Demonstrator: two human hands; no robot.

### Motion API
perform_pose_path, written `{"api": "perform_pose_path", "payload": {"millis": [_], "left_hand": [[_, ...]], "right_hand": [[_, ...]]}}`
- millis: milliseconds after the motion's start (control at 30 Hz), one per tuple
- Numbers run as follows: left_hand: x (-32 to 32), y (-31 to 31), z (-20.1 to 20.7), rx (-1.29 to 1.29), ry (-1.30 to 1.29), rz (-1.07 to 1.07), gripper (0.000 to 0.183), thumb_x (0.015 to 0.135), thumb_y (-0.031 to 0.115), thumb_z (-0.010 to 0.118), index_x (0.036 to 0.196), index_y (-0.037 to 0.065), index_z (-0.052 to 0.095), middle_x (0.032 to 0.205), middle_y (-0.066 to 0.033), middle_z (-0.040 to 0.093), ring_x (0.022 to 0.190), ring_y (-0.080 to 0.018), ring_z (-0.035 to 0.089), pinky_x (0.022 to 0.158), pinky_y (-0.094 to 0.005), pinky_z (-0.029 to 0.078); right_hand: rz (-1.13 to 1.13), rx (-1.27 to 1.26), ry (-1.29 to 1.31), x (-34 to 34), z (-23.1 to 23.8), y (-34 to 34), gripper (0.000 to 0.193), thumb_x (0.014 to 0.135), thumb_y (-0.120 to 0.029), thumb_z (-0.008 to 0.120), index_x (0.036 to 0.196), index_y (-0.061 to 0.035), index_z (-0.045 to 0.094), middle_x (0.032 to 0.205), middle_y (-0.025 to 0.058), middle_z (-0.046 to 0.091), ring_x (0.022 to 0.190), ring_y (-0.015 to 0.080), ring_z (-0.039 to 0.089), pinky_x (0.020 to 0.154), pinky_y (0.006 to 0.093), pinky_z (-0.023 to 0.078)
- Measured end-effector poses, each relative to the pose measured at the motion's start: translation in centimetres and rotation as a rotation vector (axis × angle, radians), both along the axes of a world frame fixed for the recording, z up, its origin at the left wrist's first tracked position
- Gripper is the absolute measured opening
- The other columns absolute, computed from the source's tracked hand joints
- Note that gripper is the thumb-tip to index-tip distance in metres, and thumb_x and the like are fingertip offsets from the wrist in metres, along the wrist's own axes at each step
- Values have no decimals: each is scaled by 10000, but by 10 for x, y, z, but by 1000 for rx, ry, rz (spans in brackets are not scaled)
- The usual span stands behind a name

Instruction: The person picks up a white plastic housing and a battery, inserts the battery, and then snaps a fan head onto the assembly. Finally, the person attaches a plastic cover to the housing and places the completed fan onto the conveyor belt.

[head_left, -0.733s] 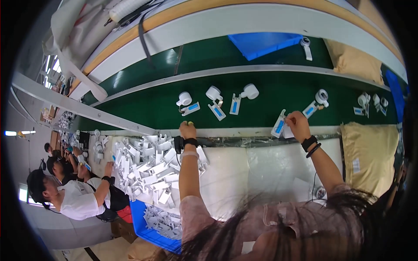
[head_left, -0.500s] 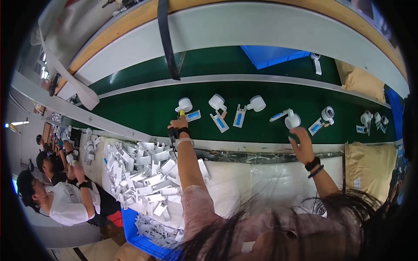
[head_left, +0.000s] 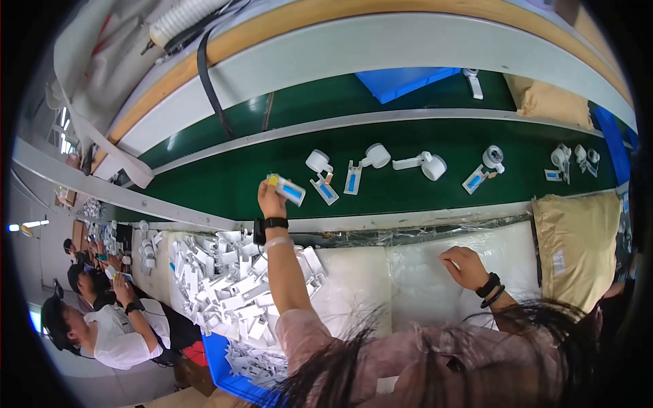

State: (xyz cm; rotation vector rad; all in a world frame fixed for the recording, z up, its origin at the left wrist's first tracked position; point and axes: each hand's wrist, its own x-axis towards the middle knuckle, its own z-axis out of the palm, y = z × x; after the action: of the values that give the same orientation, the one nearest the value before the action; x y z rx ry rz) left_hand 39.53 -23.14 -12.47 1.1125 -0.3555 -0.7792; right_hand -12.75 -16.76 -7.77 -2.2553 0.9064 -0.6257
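My left hand [head_left: 272,199] is closed on a flat white plastic piece with a blue strip [head_left: 290,192], held over the near side of the green surface. A yellow cover sits on one fingertip. My right hand [head_left: 465,267], loosely curled with nothing visible in it, hovers above the plastic-covered pad [head_left: 428,272]. Beyond it lies a white round-headed part with a flat arm [head_left: 432,166]. Other round white heads, such as this one [head_left: 318,161], rest beside blue-striped pieces [head_left: 325,191] along the green surface.
A heap of white plastic pieces [head_left: 231,282] lies left of my left forearm, above a blue bin [head_left: 221,360] of similar parts. A tan package [head_left: 578,251] stands at right. A shelf [head_left: 381,44] spans the back. Other people [head_left: 126,340] work at left.
My left hand now holds the blue-striped piece up; the round head formerly beside it no longer shows. My right hand has drawn back toward me and curled. The view has shifted slightly.
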Motion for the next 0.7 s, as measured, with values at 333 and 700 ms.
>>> {"api": "perform_pose_path", "payload": {"millis": [333,700], "left_hand": [[-214,154,118,362,-132,-1283,282,858,44,533,1128,90,467,840,-91,558,533,-209,604,465,-320,491],[-343,185,135,205,-573,-1856,304,864,109,597,1128,24,473,933,-100,586,741,-176,613,649,-314,485]], "right_hand": [[128,-114,-196,20,57,49,438,733,-64,669,1158,-62,562,1221,157,532,1098,352,509,898,428,440],[219,410,-259,-76,62,114,144,824,-98,657,950,-40,620,814,98,660,743,194,639,705,301,488]]}}
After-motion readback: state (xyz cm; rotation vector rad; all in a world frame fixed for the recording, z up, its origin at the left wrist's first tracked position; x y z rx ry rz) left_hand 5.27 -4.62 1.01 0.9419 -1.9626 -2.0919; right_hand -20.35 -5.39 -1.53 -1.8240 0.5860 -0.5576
